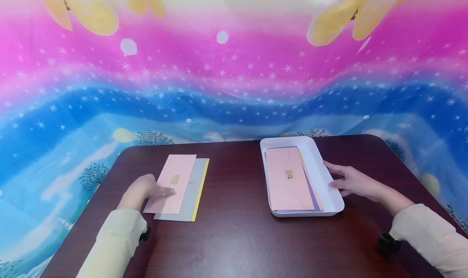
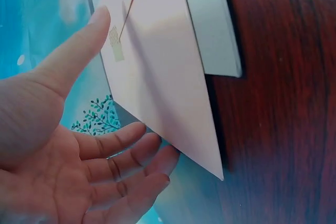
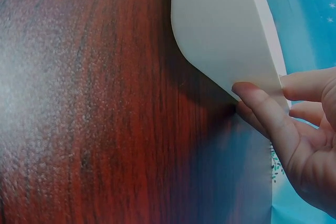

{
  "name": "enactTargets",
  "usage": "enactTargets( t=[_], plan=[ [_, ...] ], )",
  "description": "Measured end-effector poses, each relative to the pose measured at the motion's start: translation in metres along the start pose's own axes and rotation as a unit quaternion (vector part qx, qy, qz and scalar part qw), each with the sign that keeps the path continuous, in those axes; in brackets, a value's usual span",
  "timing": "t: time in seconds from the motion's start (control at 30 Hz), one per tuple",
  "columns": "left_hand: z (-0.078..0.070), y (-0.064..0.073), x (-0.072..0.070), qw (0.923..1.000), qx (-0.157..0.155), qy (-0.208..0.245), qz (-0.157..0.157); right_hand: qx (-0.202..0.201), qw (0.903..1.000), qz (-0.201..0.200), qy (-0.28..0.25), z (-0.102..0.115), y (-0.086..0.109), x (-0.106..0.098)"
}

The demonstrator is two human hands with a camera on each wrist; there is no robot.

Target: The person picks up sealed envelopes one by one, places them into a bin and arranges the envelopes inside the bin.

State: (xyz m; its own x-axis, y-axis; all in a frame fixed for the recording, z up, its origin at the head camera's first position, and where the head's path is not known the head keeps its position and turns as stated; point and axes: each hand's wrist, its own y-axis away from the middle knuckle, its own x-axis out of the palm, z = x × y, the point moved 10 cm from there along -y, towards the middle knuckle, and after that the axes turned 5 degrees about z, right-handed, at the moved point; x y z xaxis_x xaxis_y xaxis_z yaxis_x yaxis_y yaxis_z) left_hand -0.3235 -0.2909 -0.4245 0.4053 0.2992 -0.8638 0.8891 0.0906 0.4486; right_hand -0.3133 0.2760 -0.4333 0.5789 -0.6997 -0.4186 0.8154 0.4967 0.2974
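Note:
A pink envelope (image 1: pixel 183 168) with a gold print lies on a grey envelope (image 1: pixel 193 188), and a yellow edge (image 1: pixel 201 190) shows beneath at the right. My left hand (image 1: pixel 142 188) is at the pink envelope's left side. In the left wrist view its thumb (image 2: pixel 79 51) reaches over the paper, while the loosely bent fingers (image 2: pixel 128 137) come up to its edge. My right hand (image 1: pixel 356 182) touches the right wall of a white tray (image 1: pixel 308 148) with extended fingertips. Inside the tray lies another pink envelope (image 1: pixel 287 192), over purple, pink and yellow ones.
Both stacks are on a dark reddish-brown table (image 1: pixel 234 245), a stretch of tabletop between them. A colourful cloth (image 1: pixel 234 103) with snowflakes hangs behind and along the sides. Black bands show at both wrists.

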Motion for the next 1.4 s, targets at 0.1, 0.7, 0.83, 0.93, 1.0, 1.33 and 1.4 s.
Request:
enactTargets(
  t=[0.1,0.7,0.83,0.93,1.0,1.33,1.4],
  plan=[
    [0.001,-0.002,0.003,0.9999,-0.011,0.004,0.003,0.000,1.0000,0.001,0.002,0.000,0.000,0.000],
    [0.005,-0.007,0.000,0.9969,0.023,0.066,-0.036,0.002,1.0000,0.002,-0.003,0.000,-0.001,0.000],
    [0.004,-0.007,0.002,0.9944,0.044,0.091,-0.031,0.006,1.0000,0.002,0.002,-0.001,0.000,0.000],
    [0.003,-0.008,0.004,0.9926,0.062,0.101,-0.024,0.008,0.9999,0.001,0.007,-0.001,-0.001,0.000],
    [0.005,-0.009,0.004,0.9914,0.070,0.107,-0.028,0.008,0.9999,0.002,0.010,-0.001,-0.001,0.000],
    [0.015,-0.007,-0.001,0.9718,0.061,0.219,-0.065,0.004,0.9999,0.002,0.010,-0.001,0.000,0.000],
    [0.015,-0.006,0.001,0.9657,0.059,0.244,-0.066,0.006,0.9999,0.001,0.010,-0.001,0.000,0.000]
  ],
)
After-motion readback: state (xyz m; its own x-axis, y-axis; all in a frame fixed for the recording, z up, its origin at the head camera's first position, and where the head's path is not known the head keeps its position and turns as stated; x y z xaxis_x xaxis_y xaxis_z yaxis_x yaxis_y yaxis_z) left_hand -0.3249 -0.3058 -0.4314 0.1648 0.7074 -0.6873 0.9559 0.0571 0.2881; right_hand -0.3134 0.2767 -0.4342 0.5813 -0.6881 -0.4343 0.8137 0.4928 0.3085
